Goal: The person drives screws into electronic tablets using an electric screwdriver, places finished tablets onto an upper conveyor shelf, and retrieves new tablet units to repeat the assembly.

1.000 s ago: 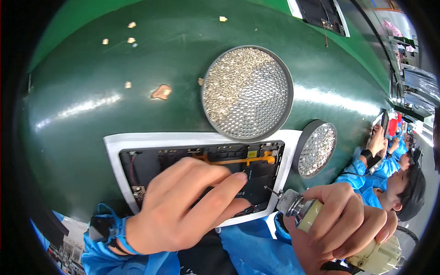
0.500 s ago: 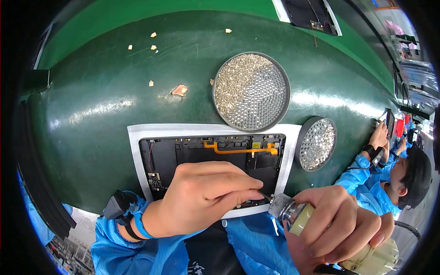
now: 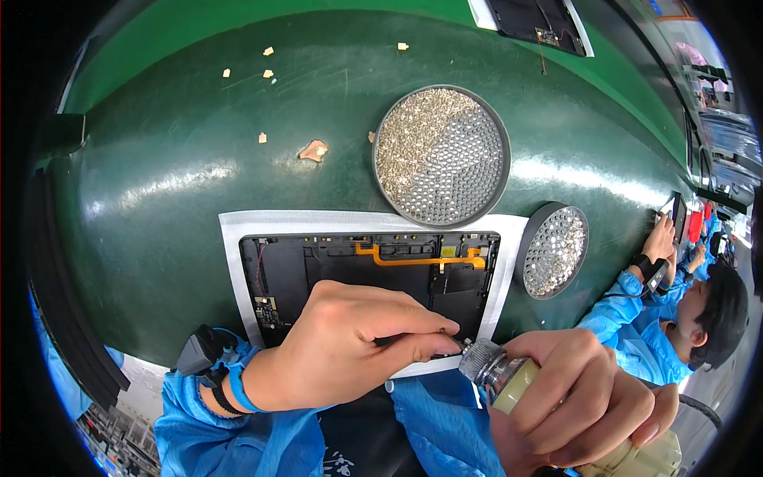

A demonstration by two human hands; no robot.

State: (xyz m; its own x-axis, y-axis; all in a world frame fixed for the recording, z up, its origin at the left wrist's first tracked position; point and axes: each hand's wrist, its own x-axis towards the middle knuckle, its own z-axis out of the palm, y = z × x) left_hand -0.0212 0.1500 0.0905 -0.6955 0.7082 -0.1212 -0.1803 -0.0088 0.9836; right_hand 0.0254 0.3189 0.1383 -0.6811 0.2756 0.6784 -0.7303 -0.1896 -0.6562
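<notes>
Lg round dish (image 3: 457, 171), grey w/ perforated floor, sits at far edge of the white sheet (image 3: 496, 302); sm metal pcs (image 3: 415, 131) heaped over its L/far part, R/near part bare w/ holes showing. Smaller dish (image 3: 530, 242), same type, is just R of the sheet; shiny pcs (image 3: 566, 253) in it lie mostly toward R/near side. Powered driver (image 3: 515, 385), pale body + knurled metal collar (image 3: 480, 360), is over near-R corner of the sheet; long axis runs diag. from near R to far L, bit end pointing L & slightly far, at the L fingertips. R hand (image 3: 568, 397) is wrapped firmly round driver body. L hand (image 3: 362, 338) has thumb & index drawn close, narrow gap btwn, right by the bit; can't tell if they grip anything. Open black device (image 3: 358, 274) w/ orange flex cable (image 3: 421, 261) lies on the sheet, partly under L hand.
</notes>
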